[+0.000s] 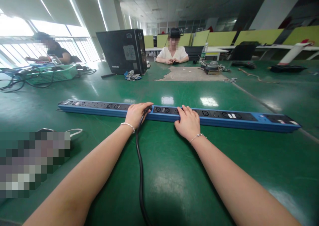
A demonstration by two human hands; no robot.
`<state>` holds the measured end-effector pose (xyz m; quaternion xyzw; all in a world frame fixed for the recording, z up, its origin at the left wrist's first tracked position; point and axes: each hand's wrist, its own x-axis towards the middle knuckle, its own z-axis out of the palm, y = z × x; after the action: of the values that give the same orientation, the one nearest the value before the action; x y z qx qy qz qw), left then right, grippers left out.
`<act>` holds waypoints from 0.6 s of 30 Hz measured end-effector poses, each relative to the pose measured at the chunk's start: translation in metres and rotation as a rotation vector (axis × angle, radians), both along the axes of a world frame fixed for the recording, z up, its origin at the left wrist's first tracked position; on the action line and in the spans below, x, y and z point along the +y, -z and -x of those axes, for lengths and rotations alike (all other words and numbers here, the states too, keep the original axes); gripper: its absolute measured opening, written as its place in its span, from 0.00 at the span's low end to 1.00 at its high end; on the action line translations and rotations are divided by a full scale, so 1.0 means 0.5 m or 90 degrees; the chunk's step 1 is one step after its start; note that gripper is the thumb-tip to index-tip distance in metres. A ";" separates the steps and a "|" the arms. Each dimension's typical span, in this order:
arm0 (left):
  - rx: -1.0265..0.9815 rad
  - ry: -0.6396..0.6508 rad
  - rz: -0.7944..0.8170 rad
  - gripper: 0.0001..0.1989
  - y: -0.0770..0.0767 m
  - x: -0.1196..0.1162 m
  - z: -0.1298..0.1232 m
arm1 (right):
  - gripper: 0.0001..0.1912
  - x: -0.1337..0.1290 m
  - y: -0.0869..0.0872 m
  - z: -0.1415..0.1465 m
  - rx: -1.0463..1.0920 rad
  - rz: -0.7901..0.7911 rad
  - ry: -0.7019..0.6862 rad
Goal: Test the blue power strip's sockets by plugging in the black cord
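In the head view, a long blue power strip is lying crosswise on the green bench, in front of the person, with its black socket face turning upward and its right end sitting slightly nearer than its left. The left hand is grasping a black plug close over the strip, just left of the middle; the fingers are covering much of it, so whether it is sitting in a socket cannot be told. From the plug, a black cable is running down the bench toward the near edge of the view, passing between the forearms. The right hand is resting on the strip right of the middle, its fingers bending over the socket face and its thumb lying toward the near side; whether it is squeezing or only pressing cannot be told.

Beyond the strip, a black computer tower is standing with gloves lying beside its base. A green basket is holding cables at the far left. Across the bench, a person in a white top is sitting near a clear bottle.
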<state>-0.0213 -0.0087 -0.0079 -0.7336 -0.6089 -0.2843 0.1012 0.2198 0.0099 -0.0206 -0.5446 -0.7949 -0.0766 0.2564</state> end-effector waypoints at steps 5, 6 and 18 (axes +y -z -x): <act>-0.066 0.014 -0.023 0.14 0.008 0.000 -0.006 | 0.24 0.006 -0.004 -0.004 0.086 -0.013 -0.035; -0.095 0.015 -0.041 0.14 0.005 -0.001 -0.007 | 0.23 0.008 -0.005 -0.005 0.116 -0.012 -0.040; -0.230 0.139 0.044 0.18 -0.055 0.009 -0.128 | 0.18 0.032 -0.010 -0.035 0.262 -0.034 0.099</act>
<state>0.0425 -0.0043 0.0197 -0.7354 -0.5436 -0.3991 -0.0662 0.2372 0.0261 -0.0154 -0.6012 -0.6789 -0.0045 0.4214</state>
